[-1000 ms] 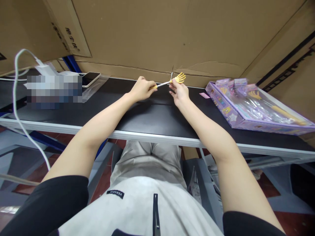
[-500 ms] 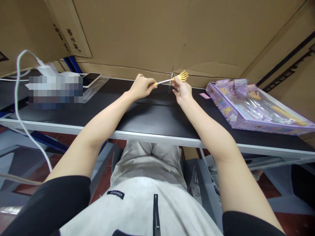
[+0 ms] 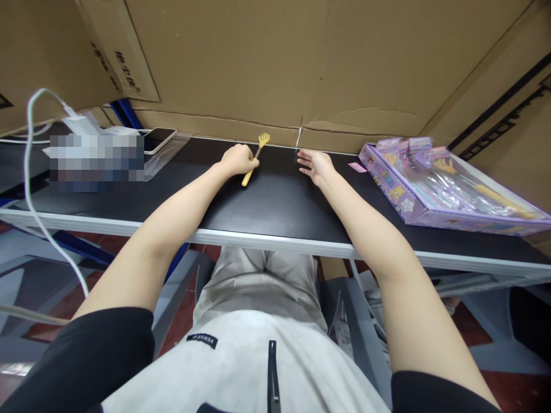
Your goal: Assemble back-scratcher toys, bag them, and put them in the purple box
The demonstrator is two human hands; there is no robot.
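Observation:
My left hand [image 3: 237,160] is closed around the metal rod of a yellow back scratcher [image 3: 247,178]. The scratcher stands tilted, its small hand-shaped head up towards the cardboard and its yellow handle end down over the black table [image 3: 275,212]. My right hand [image 3: 316,165] is off to the right with its fingers apart and nothing in them, just above the table's far part. A purple display box [image 3: 413,213] lies right of my right hand, holding several wrapped back scratchers with yellow hand-shaped heads.
Cardboard walls [image 3: 258,63] rise behind the table. At the left are a phone [image 3: 160,139], a clear plastic bag [image 3: 166,160], a blurred-out patch and a white cable [image 3: 30,149]. A small pink tag [image 3: 357,167] lies beside the purple box.
My right hand has let go of the back scratcher's head and opened. My left hand has turned the scratcher from lying sideways to nearly upright, moving it slightly left.

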